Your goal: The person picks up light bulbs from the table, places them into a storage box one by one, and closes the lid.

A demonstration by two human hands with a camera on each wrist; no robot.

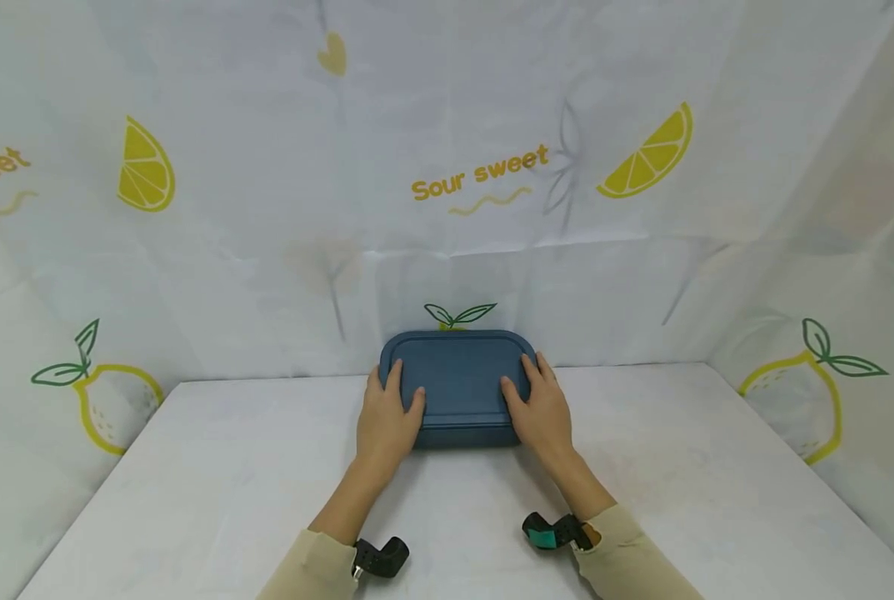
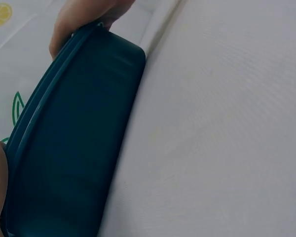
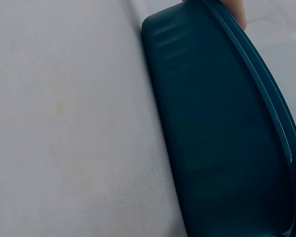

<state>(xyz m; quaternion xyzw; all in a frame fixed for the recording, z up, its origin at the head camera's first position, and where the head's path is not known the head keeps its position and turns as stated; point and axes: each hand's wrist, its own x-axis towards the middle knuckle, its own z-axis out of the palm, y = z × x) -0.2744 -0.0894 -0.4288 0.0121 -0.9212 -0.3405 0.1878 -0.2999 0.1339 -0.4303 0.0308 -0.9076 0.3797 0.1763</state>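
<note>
A dark blue rectangular box with a rounded, rimmed lid (image 1: 454, 379) is at the back of the table, in the middle of the head view. My left hand (image 1: 388, 417) grips its left side, thumb over the lid's front left part. On the opposite side my right hand (image 1: 542, 412) holds the right edge, its thumb also on the lid. The box's front wall (image 2: 79, 128) fills much of the left wrist view, and the right wrist view shows that same wall (image 3: 217, 128). The lid lies on the box; its contents are hidden.
A white-covered table (image 1: 229, 483) spreads around the box. Behind it hangs a white cloth (image 1: 267, 208) printed with lemons and "Sour sweet" lettering, and more cloth closes both sides. Black wrist devices (image 1: 382, 557) sit at the cuffs of beige sleeves (image 1: 312, 568).
</note>
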